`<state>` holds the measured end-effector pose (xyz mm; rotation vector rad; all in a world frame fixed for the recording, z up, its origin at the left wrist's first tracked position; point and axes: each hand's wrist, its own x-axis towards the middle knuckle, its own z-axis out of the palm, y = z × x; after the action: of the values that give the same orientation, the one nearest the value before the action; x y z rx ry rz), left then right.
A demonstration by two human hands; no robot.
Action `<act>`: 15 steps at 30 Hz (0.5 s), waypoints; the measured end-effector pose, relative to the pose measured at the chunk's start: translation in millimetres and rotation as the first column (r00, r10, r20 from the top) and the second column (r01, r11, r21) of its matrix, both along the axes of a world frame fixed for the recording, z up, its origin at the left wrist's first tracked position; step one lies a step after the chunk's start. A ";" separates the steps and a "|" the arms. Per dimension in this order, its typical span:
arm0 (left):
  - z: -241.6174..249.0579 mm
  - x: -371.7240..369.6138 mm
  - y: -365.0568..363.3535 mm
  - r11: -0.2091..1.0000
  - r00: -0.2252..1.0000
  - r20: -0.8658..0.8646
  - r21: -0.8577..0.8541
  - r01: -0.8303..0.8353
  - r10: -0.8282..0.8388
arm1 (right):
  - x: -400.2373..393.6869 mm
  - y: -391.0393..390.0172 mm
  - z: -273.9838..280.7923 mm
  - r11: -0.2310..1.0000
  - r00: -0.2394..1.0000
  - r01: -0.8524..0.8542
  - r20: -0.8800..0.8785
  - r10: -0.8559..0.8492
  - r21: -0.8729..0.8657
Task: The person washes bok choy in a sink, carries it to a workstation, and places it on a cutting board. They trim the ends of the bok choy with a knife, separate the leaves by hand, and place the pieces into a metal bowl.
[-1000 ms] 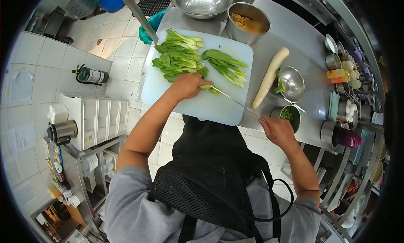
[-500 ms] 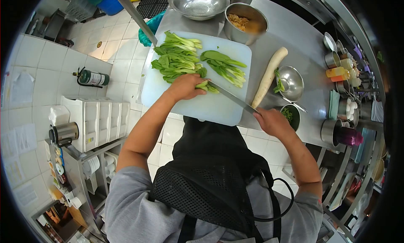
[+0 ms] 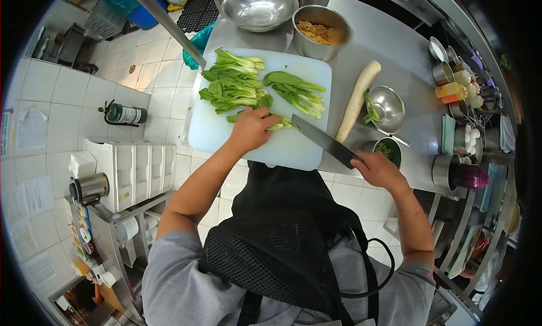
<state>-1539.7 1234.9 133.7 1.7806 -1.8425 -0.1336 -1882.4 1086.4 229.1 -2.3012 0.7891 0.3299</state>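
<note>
A person's left hand [image 3: 252,129] presses down, fingers closed, on a piece of green bok choy [image 3: 278,123] lying on a white cutting board [image 3: 214,128]. The right hand [image 3: 379,170], closed around the handle, holds a cleaver [image 3: 324,141] whose blade tip touches the greens beside the left fingertips. Just beyond the left hand lie more cut bok choy stalks [image 3: 234,83]

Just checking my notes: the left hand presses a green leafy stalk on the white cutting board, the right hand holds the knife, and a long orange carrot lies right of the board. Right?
Not quite. The head view shows a long white radish right of the cutting board, not an orange carrot. The left hand does press a green stalk, and the right hand holds the knife.
</note>
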 end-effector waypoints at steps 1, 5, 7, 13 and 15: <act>-3.2 -3.5 -0.1 1.000 1.000 0.001 0.000 0.000 0.000 | -0.8 -0.3 -2.3 1.000 0.999 -0.001 0.047 0.000 0.018; -11.3 -7.3 -6.7 1.000 1.000 0.011 0.015 -0.017 0.017 | 1.1 -1.3 6.4 0.951 0.982 0.173 -0.117 -0.148 0.255; -13.8 -6.9 -6.5 1.000 1.000 -0.001 0.001 -0.010 0.010 | 2.0 4.6 -2.8 0.851 0.947 0.322 -0.130 -0.295 0.415; -16.6 -5.5 -3.4 0.999 0.996 -0.084 -0.050 -0.010 0.006 | 15.4 12.3 -27.4 0.780 0.927 0.359 -0.099 -0.362 0.513; -16.9 -4.8 0.0 0.999 0.995 -0.103 -0.031 -0.012 0.009 | 18.0 16.7 -20.3 0.765 0.920 0.374 -0.102 -0.379 0.524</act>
<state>-1544.5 1234.9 116.8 1.7287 -1.7535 -0.1876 -1864.4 1103.1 208.8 -1.5742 0.9886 0.3061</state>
